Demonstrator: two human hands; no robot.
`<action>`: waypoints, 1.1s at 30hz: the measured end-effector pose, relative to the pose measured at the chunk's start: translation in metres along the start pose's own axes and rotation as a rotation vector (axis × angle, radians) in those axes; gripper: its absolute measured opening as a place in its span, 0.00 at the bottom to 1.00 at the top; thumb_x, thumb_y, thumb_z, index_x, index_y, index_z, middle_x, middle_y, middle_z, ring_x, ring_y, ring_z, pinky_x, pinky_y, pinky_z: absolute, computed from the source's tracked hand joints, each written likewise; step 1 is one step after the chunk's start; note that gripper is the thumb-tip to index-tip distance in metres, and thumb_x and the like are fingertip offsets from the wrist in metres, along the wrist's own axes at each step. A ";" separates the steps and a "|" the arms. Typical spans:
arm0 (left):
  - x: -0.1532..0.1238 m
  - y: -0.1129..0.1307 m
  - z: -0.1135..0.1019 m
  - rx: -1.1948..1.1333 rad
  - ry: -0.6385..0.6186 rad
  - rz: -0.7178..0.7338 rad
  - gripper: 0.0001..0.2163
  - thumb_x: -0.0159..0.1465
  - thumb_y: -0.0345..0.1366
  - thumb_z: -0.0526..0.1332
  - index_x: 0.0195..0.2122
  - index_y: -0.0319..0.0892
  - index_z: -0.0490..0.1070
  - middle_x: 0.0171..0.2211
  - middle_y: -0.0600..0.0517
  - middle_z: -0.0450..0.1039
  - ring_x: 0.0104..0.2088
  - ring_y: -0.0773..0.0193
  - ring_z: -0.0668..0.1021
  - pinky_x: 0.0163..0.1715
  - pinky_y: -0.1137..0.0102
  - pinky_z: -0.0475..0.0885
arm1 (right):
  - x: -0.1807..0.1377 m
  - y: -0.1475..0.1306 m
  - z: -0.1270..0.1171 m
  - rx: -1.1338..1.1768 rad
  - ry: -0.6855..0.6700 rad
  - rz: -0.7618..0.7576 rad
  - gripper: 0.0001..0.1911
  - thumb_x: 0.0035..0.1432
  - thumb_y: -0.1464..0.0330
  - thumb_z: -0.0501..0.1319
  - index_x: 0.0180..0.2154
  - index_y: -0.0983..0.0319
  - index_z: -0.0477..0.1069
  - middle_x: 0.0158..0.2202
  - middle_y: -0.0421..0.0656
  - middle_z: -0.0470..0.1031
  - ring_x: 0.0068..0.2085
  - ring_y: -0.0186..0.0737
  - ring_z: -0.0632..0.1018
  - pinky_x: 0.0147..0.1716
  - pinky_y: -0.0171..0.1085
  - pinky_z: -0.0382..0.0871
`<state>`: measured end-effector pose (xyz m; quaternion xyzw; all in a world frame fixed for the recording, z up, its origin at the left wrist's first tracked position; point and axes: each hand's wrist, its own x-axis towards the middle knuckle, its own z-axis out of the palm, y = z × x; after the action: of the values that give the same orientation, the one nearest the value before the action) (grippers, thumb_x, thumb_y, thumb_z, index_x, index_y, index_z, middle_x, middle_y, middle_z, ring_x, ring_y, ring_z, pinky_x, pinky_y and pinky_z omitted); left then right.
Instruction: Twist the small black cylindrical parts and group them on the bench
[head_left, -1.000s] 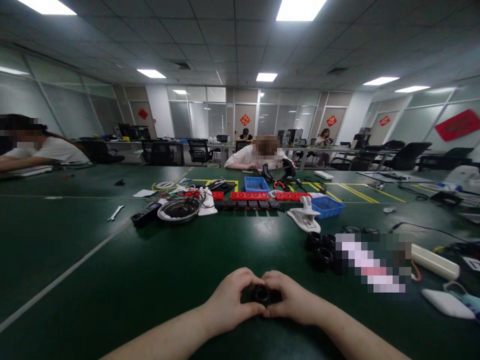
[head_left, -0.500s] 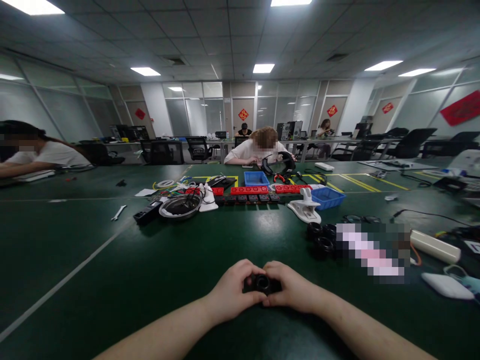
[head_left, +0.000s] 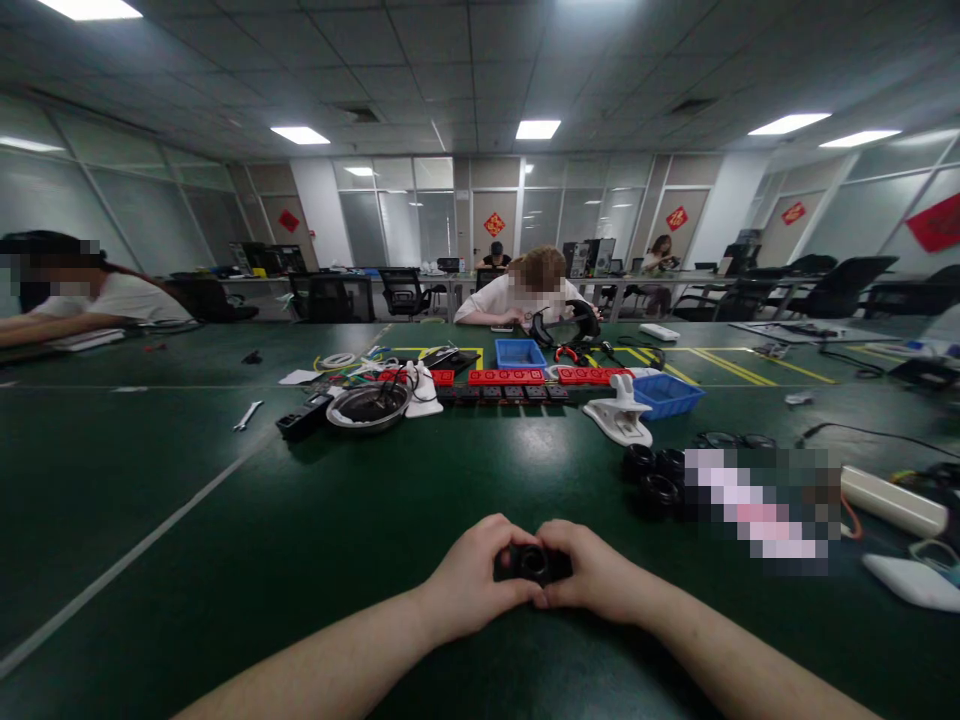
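Between both hands is a small black part with a round ring opening (head_left: 534,563), held low over the near middle of the green table (head_left: 322,560). My left hand (head_left: 480,565) grips it from the left, thumb at the near side and fingers at the far side. From the right, my right hand (head_left: 589,565) closes on the same part, its fingertips meeting those of the left. Much of the part is hidden by the fingers, and its exact kind cannot be made out. Several black round parts (head_left: 660,490) stand to the right, beyond my right hand.
Farther off lie red socket strips (head_left: 506,377), a metal bowl (head_left: 367,420), a wrench (head_left: 247,416), a white clip stand (head_left: 621,412) and a blue tray (head_left: 667,397). At right are glasses (head_left: 735,440) and a white mouse-like object (head_left: 911,582). A person (head_left: 525,290) works opposite.
The whole view has shifted slightly, so things appear a little farther right. Both hands keep the same grip on the black part.
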<state>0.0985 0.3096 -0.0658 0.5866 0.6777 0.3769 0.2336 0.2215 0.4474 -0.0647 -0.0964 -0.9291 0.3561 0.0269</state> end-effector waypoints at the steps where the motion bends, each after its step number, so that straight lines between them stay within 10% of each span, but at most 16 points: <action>1: 0.000 0.000 0.001 -0.004 0.011 -0.010 0.15 0.48 0.38 0.66 0.37 0.43 0.69 0.30 0.55 0.61 0.29 0.67 0.66 0.26 0.75 0.60 | 0.000 -0.001 0.001 -0.009 0.013 0.027 0.15 0.36 0.65 0.68 0.27 0.65 0.68 0.26 0.37 0.63 0.29 0.34 0.66 0.26 0.30 0.56; 14: -0.001 0.004 0.006 0.066 0.173 -0.091 0.11 0.48 0.35 0.65 0.33 0.42 0.68 0.30 0.55 0.62 0.29 0.66 0.67 0.28 0.73 0.61 | 0.000 -0.014 0.023 -0.344 0.223 0.082 0.11 0.43 0.64 0.62 0.27 0.63 0.64 0.29 0.42 0.67 0.31 0.38 0.67 0.29 0.34 0.56; 23: 0.000 0.001 -0.009 -0.013 -0.054 0.045 0.14 0.49 0.35 0.65 0.39 0.43 0.69 0.31 0.55 0.62 0.29 0.69 0.66 0.27 0.76 0.61 | -0.005 -0.002 0.001 -0.110 -0.009 -0.120 0.14 0.41 0.65 0.66 0.31 0.63 0.69 0.30 0.39 0.67 0.33 0.37 0.67 0.32 0.34 0.58; 33: 0.001 -0.003 -0.005 -0.022 -0.032 0.097 0.13 0.49 0.33 0.65 0.36 0.42 0.69 0.33 0.54 0.63 0.31 0.67 0.66 0.30 0.76 0.62 | -0.002 0.004 0.002 -0.093 -0.030 -0.157 0.14 0.41 0.63 0.66 0.31 0.63 0.69 0.30 0.39 0.67 0.34 0.38 0.67 0.33 0.34 0.58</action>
<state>0.0926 0.3095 -0.0649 0.6221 0.6405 0.3856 0.2323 0.2235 0.4485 -0.0687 -0.0190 -0.9495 0.3110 0.0364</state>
